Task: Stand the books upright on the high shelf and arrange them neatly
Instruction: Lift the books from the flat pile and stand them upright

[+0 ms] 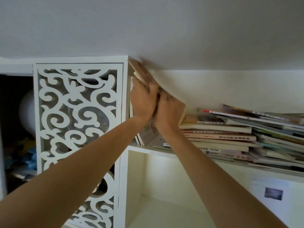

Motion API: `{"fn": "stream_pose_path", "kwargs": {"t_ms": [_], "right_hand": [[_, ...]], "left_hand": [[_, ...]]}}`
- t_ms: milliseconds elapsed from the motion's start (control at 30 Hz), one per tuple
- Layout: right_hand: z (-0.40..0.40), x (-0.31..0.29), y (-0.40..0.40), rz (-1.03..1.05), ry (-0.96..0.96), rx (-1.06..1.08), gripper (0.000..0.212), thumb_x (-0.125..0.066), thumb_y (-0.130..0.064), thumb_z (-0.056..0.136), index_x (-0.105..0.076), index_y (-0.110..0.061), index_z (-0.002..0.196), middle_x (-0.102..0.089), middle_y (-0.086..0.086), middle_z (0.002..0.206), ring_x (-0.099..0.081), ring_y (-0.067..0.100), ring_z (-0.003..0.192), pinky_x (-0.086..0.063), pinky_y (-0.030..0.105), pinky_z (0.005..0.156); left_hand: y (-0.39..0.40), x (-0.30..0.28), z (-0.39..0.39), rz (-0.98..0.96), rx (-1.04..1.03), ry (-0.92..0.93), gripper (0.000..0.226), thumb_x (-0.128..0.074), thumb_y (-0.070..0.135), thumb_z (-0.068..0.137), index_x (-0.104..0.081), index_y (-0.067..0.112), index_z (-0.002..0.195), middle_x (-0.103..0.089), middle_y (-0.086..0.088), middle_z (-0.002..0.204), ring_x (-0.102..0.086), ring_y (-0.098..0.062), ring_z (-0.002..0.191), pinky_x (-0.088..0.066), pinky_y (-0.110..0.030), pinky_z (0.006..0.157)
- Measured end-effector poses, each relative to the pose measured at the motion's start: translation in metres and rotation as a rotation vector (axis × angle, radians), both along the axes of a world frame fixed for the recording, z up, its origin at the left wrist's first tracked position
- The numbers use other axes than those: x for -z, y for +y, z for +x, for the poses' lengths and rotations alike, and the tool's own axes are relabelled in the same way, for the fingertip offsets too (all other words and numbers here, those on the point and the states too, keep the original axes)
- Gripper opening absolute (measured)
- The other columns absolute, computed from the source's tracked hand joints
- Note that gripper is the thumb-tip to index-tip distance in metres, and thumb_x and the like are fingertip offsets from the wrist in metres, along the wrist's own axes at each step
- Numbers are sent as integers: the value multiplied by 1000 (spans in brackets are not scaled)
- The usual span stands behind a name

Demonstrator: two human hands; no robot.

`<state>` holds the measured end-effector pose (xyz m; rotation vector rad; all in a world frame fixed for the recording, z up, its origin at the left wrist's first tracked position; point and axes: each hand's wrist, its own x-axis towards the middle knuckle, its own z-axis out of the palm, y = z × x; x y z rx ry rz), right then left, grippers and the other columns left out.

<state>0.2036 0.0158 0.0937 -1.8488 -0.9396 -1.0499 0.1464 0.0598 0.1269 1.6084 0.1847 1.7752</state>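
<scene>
A brown-covered book (141, 71) stands tilted at the left end of the high shelf (143, 148), its top close to the ceiling. My left hand (142, 99) grips its near edge. My right hand (167, 111) holds the book's cover from the right side, touching my left hand. Below my hands a grey book with a red stamp (148, 131) leans upright against the shelf's left wall. A sloping pile of flat-lying books (230, 137) fills the shelf to the right.
A white fretwork cabinet door (77, 116) stands just left of the shelf. The ceiling (164, 30) hangs low over the shelf. A lower compartment (164, 195) opens beneath, with a paper bearing a small picture (273, 194) at its right.
</scene>
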Motion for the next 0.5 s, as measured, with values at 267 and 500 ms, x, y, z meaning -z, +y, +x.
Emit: {"fn": "stream_pose_path", "kwargs": {"t_ms": [267, 500], "right_hand": [[-26, 33, 17, 160, 189, -396, 34, -57, -16, 101, -51, -6, 133, -60, 15, 124, -61, 29, 107, -51, 36, 84], [-6, 70, 28, 33, 354, -328, 72, -70, -37, 94, -37, -9, 152, -55, 14, 146, -56, 32, 132, -51, 48, 107]], "left_hand": [[32, 2, 6, 296, -106, 120, 14, -55, 18, 98, -51, 12, 111, -64, -1, 81, -61, -12, 65, -53, -31, 58], [61, 51, 16, 273, -46, 313, 67, -64, 22, 98, -27, 7, 152, -64, -12, 132, -71, -25, 107, -63, -34, 83]]}}
